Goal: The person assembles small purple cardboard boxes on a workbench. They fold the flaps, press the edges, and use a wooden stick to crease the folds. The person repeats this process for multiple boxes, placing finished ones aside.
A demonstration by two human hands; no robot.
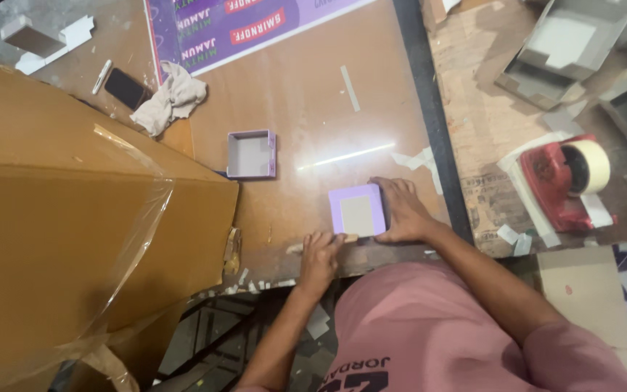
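Lilac paper covers the small square box (358, 210) I am working on; its upturned face shows a grey board panel framed by the lilac border. It lies flat on the brown counter (306, 109), close to the near edge. My right hand (403, 212) is spread flat against the box's right side, fingers reaching along its far edge. My left hand (318, 260) sits at the near left corner, fingertips pressing the lower edge; I see neither hand clamped around the box, both lie open against it.

Just behind and to the left, well apart from my hands, stands a second box (251, 154), open side up, lilac outside and grey inside. A large brown carton (59, 239) with loose clear film crowds the left, its corner reaching near the open box. Between the two boxes and toward the far side, the counter is glossy and bare apart from a few strips of tape. A dark strip (433, 131) bounds the counter on the right; beyond it sit a red tape dispenser (567, 181) and grey board pieces (575, 43). A crumpled cloth (172, 98) and a dark phone (125, 88) lie far left.
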